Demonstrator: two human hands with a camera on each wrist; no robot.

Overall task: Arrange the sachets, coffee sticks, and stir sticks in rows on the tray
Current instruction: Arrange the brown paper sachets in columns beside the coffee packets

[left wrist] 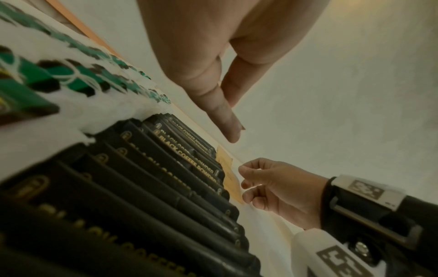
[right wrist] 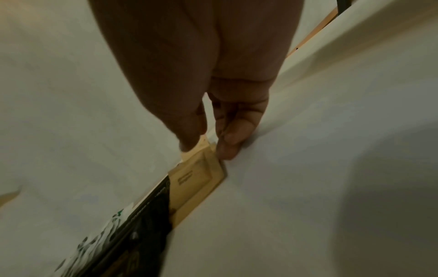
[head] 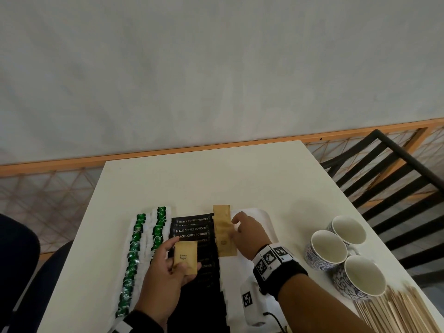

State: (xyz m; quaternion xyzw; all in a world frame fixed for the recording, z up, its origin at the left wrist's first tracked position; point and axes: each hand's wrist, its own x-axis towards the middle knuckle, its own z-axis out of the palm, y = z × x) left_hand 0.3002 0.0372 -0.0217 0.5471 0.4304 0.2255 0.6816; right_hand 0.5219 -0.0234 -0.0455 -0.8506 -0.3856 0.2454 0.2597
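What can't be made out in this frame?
- Tray: head view, mostly covered by sachets and the right hand; near edge hidden by the forearm.
- Stir sticks: head view, cut off by the bottom edge.
- Brown row: right wrist view, print blurred.
- Left hand: its brown sugar sachet doesn't show in the left wrist view.

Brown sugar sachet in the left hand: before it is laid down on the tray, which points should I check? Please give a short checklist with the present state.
1. Left hand holds the Brown Sugar sachet firmly: ok.
2. Brown sachet row lies beside the black coffee sticks: ok.
3. Right hand is off the row: not ok, its fingertips are at the row's right edge.
4. Free tray surface to continue the row: cannot tell, the hands hide it.
5. Stir sticks are on the tray: not ok, they lie on the table by the cups.
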